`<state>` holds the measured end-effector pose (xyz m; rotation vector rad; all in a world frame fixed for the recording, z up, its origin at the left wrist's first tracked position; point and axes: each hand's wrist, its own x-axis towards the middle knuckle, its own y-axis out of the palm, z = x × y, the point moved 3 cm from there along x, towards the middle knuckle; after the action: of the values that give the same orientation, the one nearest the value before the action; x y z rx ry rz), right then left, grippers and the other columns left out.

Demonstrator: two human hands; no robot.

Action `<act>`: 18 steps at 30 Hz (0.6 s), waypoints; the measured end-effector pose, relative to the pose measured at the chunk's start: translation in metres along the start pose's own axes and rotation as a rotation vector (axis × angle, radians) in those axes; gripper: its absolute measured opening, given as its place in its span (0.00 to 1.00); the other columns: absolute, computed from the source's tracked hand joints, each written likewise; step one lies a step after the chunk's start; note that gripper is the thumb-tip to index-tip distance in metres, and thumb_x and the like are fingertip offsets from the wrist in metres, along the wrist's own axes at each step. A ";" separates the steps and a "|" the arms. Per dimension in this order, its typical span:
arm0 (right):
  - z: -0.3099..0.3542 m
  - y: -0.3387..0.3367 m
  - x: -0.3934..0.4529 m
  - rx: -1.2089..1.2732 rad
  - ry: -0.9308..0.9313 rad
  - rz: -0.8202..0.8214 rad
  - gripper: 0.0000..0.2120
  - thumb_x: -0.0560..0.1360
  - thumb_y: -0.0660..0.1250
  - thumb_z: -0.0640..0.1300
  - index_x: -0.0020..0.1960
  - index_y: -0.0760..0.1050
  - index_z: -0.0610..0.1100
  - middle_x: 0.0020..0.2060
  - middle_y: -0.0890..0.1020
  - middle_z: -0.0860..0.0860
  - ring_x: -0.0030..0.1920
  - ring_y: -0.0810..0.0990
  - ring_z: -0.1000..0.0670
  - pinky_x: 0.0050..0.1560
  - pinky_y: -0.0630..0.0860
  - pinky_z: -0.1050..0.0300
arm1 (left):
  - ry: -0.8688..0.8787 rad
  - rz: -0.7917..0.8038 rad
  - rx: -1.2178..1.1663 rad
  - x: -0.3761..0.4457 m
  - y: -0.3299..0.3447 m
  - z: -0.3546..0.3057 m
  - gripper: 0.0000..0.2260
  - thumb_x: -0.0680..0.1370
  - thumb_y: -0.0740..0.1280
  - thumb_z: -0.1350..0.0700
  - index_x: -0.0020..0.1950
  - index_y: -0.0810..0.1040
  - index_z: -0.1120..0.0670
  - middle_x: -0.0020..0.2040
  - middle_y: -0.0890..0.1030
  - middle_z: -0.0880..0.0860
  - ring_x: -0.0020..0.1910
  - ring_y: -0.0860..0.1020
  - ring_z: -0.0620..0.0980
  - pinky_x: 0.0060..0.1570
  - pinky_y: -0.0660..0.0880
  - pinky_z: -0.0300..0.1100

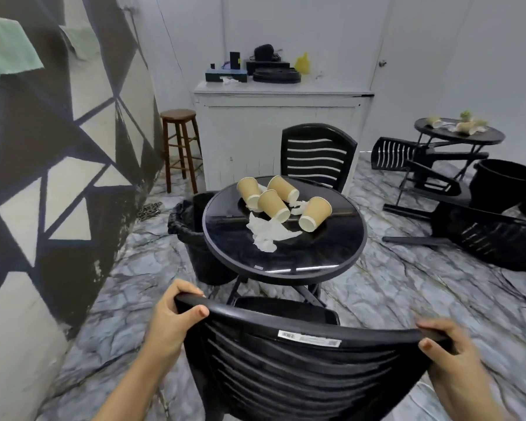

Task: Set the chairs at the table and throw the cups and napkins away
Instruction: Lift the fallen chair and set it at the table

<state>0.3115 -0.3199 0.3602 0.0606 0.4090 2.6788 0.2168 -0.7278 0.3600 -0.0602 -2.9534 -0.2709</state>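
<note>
A black slatted plastic chair (301, 369) stands right in front of me, its back toward me. My left hand (172, 317) grips the left end of its top rail, and my right hand (447, 350) grips the right end. Beyond it is a round black table (286, 253) with several tan paper cups (272, 205) lying on their sides and crumpled white napkins (268, 233). A second black chair (316, 154) stands upright at the table's far side.
A black bin with a liner (192, 232) sits left of the table. Overturned black chairs (495, 238) lie on the marble floor at right, near another round table (459, 136) with cups. A wooden stool (179, 144) and white cabinet (280, 129) stand behind.
</note>
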 end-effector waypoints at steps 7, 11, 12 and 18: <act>-0.055 0.022 -0.043 0.004 -0.039 -0.120 0.30 0.66 0.55 0.15 0.31 0.81 0.47 0.32 0.82 0.55 0.34 0.80 0.58 0.34 0.76 0.69 | -0.091 0.226 0.036 0.028 -0.046 0.010 0.27 0.51 0.82 0.42 0.38 0.75 0.54 0.34 0.77 0.50 0.33 0.75 0.46 0.32 0.73 0.34; -0.077 0.044 -0.060 -0.055 -0.049 -0.119 0.28 0.62 0.60 0.15 0.33 0.81 0.47 0.32 0.82 0.56 0.34 0.80 0.59 0.34 0.77 0.68 | -0.140 0.261 0.016 0.034 -0.084 0.021 0.25 0.49 0.82 0.41 0.37 0.77 0.51 0.35 0.79 0.50 0.34 0.77 0.47 0.32 0.74 0.35; -0.084 0.052 -0.064 -0.087 -0.045 -0.097 0.24 0.60 0.64 0.18 0.33 0.81 0.47 0.32 0.82 0.56 0.34 0.80 0.59 0.33 0.76 0.68 | -0.164 0.253 -0.001 0.033 -0.097 0.025 0.25 0.49 0.82 0.41 0.36 0.77 0.51 0.35 0.80 0.50 0.34 0.77 0.47 0.32 0.74 0.35; -0.111 0.052 -0.087 -0.185 0.022 -0.032 0.21 0.47 0.72 0.25 0.38 0.81 0.41 0.37 0.83 0.54 0.37 0.82 0.56 0.36 0.77 0.68 | -0.264 0.260 0.017 0.009 -0.143 0.049 0.25 0.45 0.83 0.46 0.35 0.78 0.51 0.35 0.80 0.50 0.36 0.77 0.50 0.32 0.73 0.34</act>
<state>0.3572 -0.4318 0.2717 -0.0298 0.1659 2.6750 0.1912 -0.8594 0.2890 -0.5113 -3.1575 -0.2145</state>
